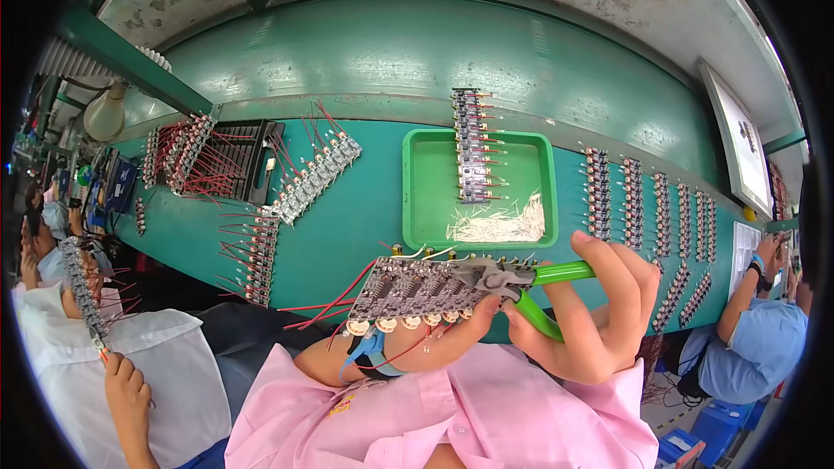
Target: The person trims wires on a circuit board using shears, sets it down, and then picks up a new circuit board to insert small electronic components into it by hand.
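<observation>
In front of my chest, a strip of joined small circuit boards lies across my left hand, whose thumb and fingers grip it near its right end. Thin red wires trail from the strip's left side, and round pale parts line its near edge. A blue strap circles my left wrist. My right hand is wrapped round green-handled pliers. The metal jaws are at the strip's right end; whether they bite on anything there is too small to tell. Beyond stands a green tray with short white wire pieces inside.
Another board strip rests across the tray's far rim. Wired strips lie left, near a black rack. Several strips stand in rows right. Left, a person's hand holds a strip; another person sits right.
</observation>
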The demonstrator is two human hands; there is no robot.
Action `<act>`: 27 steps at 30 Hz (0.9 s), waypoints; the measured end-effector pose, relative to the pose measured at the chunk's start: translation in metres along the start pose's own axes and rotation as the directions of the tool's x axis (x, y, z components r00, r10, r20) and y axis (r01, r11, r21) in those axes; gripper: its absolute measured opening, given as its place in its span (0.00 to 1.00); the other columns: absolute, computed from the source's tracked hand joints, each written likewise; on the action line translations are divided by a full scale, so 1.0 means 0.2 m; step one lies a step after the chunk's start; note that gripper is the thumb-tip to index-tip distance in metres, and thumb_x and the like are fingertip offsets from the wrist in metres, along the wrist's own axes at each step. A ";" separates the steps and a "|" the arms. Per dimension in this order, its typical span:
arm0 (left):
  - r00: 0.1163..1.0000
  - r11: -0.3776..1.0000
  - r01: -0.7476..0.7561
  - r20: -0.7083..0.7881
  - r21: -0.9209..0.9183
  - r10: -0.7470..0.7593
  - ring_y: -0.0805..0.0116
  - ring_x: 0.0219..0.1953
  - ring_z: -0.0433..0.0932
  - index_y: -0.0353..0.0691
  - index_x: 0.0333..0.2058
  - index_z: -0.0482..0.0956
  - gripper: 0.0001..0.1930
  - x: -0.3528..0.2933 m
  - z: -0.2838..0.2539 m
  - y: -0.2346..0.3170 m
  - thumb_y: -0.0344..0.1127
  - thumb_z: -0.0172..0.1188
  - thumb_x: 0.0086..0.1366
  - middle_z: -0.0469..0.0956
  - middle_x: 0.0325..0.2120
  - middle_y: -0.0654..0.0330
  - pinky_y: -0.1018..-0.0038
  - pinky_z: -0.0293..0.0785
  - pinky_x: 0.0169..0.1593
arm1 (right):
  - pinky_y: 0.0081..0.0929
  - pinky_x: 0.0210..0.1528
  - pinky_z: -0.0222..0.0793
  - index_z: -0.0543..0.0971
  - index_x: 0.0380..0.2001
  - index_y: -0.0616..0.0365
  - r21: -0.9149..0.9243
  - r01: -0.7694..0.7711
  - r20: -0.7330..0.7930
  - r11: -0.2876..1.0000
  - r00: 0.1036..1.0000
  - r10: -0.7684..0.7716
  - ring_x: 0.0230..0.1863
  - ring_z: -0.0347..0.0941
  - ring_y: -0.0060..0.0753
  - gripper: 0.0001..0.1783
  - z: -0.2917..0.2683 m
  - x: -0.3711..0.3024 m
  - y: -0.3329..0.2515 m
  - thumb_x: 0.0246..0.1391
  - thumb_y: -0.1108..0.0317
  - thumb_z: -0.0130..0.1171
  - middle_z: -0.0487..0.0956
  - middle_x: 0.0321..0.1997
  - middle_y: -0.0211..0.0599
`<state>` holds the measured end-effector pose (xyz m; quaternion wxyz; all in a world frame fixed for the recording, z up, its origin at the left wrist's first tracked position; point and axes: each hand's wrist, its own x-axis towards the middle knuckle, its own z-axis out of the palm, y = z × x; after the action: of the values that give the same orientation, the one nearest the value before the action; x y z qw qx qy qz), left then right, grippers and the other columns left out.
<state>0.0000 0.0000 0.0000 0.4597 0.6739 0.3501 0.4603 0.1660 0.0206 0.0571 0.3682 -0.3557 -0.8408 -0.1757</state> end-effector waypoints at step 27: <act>0.995 0.999 0.047 0.085 0.005 -0.048 0.72 0.38 0.70 0.38 0.43 0.67 0.12 0.01 -0.01 0.01 0.33 0.41 0.62 0.71 0.38 0.60 0.79 0.67 0.43 | 0.28 0.25 0.61 0.74 0.20 0.62 0.140 -0.007 0.017 0.990 1.000 0.004 0.27 0.66 0.39 0.18 0.01 -0.03 0.02 0.23 0.63 0.67 0.72 0.34 0.47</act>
<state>-0.0016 0.0025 0.0025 0.4842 0.6851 0.3467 0.4196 0.1708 0.0217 0.0505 0.3858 -0.3328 -0.8531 -0.1124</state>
